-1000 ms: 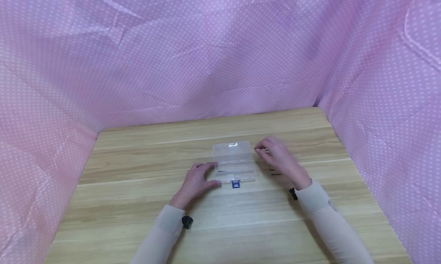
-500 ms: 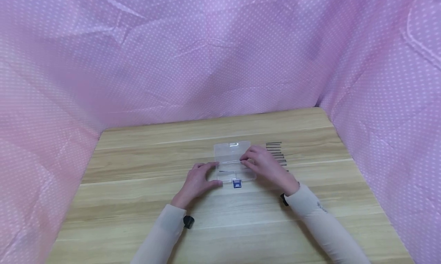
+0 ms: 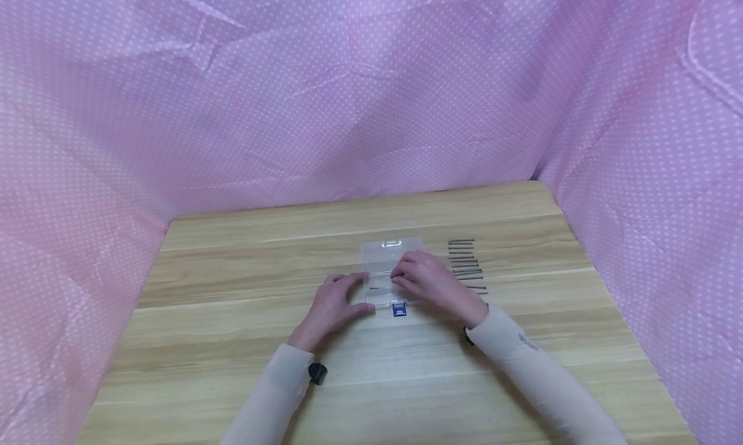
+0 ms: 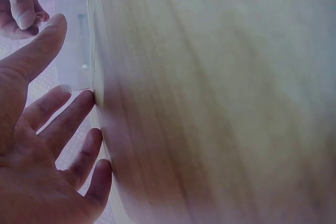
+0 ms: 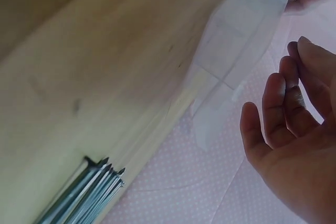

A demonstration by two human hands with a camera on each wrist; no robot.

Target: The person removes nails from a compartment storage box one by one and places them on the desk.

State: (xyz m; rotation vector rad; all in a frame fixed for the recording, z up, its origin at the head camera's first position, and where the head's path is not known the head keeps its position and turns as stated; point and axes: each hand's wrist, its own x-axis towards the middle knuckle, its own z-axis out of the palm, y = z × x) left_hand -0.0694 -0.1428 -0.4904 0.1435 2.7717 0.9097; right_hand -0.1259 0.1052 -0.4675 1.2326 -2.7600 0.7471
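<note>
Resting L hand (image 3: 333,300) beside clear box (image 3: 392,255), R hand (image 3: 426,280) over it (nails (image 3: 464,264) nearby)

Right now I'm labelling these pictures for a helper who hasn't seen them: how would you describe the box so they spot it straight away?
On the light wooden table, look at the middle, between the left hand and right hand. There lies the small clear plastic box, lid open, blue clasp on its near edge. Unlike the grey nails beside it, it is see-through and flat.
</note>
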